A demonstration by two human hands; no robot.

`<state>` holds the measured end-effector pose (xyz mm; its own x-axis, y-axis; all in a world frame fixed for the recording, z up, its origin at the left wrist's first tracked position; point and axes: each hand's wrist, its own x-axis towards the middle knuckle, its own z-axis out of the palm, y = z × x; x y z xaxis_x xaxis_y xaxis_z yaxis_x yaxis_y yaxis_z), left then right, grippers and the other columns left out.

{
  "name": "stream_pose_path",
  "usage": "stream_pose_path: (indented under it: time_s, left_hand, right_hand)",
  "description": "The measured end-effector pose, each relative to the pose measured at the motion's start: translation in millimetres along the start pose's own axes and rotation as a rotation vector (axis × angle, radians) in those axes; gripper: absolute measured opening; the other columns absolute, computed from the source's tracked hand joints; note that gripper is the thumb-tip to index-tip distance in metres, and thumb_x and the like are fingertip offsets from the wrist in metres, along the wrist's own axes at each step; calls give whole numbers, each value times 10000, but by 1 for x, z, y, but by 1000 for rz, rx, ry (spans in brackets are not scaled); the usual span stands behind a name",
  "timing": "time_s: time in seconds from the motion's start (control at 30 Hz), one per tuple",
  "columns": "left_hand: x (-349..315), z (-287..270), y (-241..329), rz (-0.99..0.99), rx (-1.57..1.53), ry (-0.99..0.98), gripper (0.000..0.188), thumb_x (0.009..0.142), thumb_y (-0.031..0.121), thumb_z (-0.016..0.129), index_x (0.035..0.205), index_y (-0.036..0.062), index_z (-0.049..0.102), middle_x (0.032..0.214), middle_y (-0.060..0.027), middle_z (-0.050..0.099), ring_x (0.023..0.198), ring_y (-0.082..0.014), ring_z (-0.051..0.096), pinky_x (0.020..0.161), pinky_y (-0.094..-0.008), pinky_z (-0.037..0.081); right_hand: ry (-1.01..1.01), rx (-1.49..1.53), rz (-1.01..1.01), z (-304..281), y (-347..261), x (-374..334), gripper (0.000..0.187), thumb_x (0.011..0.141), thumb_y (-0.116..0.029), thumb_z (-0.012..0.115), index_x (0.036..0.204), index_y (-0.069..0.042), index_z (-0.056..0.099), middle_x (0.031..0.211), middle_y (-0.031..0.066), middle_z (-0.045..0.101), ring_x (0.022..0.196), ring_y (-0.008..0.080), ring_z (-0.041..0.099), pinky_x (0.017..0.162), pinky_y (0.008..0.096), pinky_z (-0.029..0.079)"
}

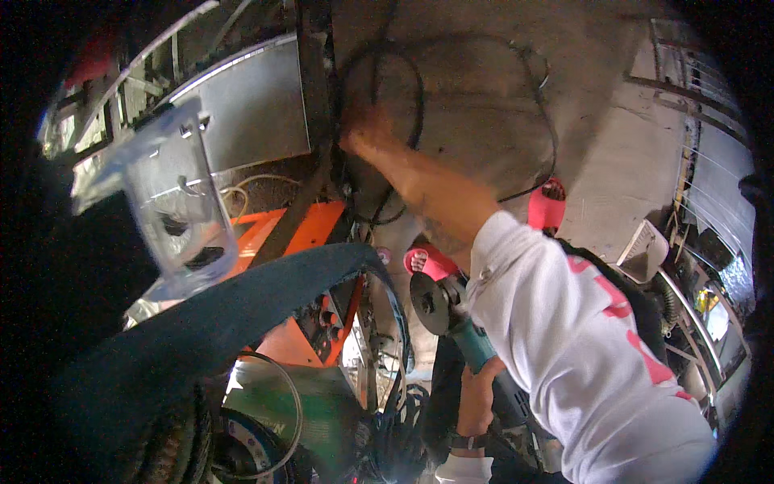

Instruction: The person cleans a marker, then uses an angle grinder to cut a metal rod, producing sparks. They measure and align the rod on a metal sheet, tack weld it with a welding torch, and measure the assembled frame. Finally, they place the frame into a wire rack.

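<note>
The left hand [477, 395] grips 1 grinder [470, 340] with its fingers. The right hand [367, 131] is blurred; near its fingers lies 1 black cable [420, 93]; their state one cannot tell.

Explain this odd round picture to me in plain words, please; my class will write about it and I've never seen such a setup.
There is no robot here: these are a person's own bare hands. A wide fisheye camera worn on the head looks down, so straight edges bend toward the dark rim. The left hand grips a teal and dark angle grinder with a round disc. The right hand, beyond a white sleeve, stretches forward; it is blurred, so I can't tell whether it touches anything. Near it, a black cable loops across the floor. To the left stands an orange machine; below are feet in pink sandals.
</note>
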<state>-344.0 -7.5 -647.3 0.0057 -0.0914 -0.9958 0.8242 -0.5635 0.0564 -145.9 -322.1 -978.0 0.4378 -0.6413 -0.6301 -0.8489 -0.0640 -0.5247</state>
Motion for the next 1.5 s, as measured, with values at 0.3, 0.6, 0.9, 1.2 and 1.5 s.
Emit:
stream_pose_path:
  time_s: [0.3,0.6,0.9,1.2,1.5]
  left_hand:
    - [-4,15,12,-256,-103,56,313,861,220,800,1081,14,715,930,-74,750,805,-189,701,749,-337,556]
    - [-8,17,23,-262,83,57,460,840,270,839,1190,46,640,1043,-52,681,949,-189,661,870,-351,523]
    - [-2,21,-17,-233,59,30,390,874,278,787,1151,30,669,1044,-62,693,971,-188,658,862,-345,516]
    - [-8,34,-53,-10,54,-43,377,845,260,804,1111,33,664,959,-74,736,835,-193,718,768,-340,561]
    - [-199,99,-18,397,339,-112,687,837,372,867,1350,-2,604,1172,-124,710,1053,-218,678,951,-365,527]
  right_hand:
    - [147,176,-213,-208,155,-51,465,970,-439,682,1240,-63,714,1116,129,750,1027,228,690,987,403,526]
    - [249,-160,-183,-124,193,76,506,970,-333,618,1409,-81,633,1199,202,743,1154,364,684,992,470,545]
    - [564,297,-128,-122,179,-49,591,925,-451,748,1321,-19,682,1166,192,750,1060,329,726,928,425,559]
    - [-142,132,200,-167,225,-228,499,961,-451,701,1261,-52,709,1243,114,728,1147,261,675,961,391,521]
    - [-551,1246,187,-281,46,-519,675,1044,-398,625,1559,-48,366,1375,175,613,1104,285,689,917,418,600]
